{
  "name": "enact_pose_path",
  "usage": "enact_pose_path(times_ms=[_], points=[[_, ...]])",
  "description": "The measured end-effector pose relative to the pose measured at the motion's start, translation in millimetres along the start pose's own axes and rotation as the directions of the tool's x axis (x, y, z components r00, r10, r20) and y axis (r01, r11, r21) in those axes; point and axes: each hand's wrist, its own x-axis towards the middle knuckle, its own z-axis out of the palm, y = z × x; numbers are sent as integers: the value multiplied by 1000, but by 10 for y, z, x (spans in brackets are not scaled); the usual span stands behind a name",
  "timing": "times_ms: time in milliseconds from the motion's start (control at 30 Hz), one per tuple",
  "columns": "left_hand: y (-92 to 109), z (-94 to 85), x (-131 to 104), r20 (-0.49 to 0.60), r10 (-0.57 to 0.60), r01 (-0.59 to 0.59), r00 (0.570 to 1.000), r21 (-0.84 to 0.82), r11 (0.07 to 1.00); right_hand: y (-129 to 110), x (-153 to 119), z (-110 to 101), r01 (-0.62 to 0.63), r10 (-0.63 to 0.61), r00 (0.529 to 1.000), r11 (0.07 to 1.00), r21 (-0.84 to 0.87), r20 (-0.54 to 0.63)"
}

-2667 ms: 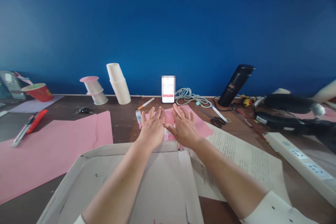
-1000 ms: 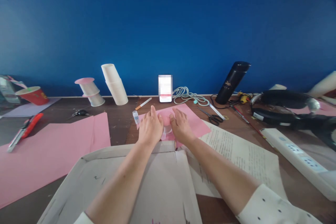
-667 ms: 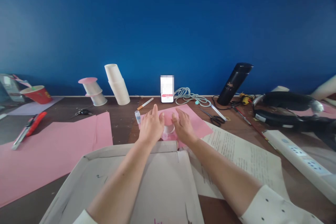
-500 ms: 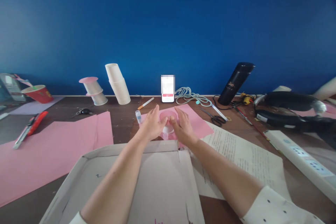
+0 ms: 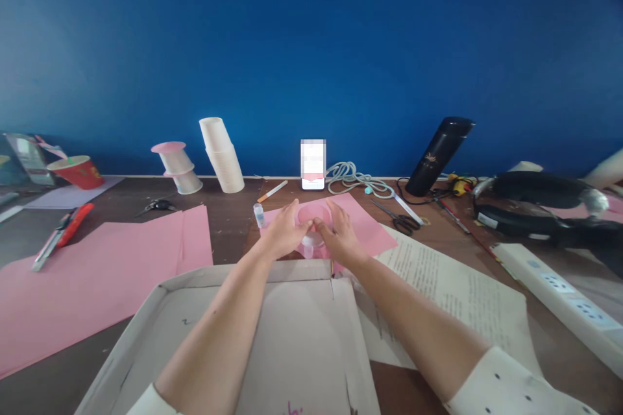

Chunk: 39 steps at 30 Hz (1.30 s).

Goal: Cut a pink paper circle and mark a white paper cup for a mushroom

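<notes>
Ideally, even thumb pressure on pink paper disc (image 5: 314, 211); left hand (image 5: 284, 232), right hand (image 5: 343, 235) cupped, fingers curved, pinch unclear

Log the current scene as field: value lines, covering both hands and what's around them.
Left hand: at the left side of the pink disc
Right hand: at the disc's right side
Below disc: white round piece, partly hidden
Under hands: pink sheet
Left of sheet: small bottle
Right of sheet: scissors
Beyond: phone, upright
</notes>
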Motion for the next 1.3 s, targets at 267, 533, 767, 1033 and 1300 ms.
enact_pose_path(times_ms=[267,533,767,1033,1300], points=[[-29,16,13,-14,22,-23,1000,-41,999,21,-24,9,73,-72,997,996,53,-35],[-63,35,36,-71,62,-68,996,-93,993,22,-14,-24,83,-56,982,986,142,-182],[-85,87,45,-33,50,-53,998,-70,996,-2,-26,38,75,-68,991,995,60,-119],[-66,74,44,7,6,-6,1000,-111,994,-45,-24,27,27,-20,994,997,75,-103],[-100,-16,12,98,-29,53,995,-256,965,33,-6,-19,84,-52,976,985,148,-212]])
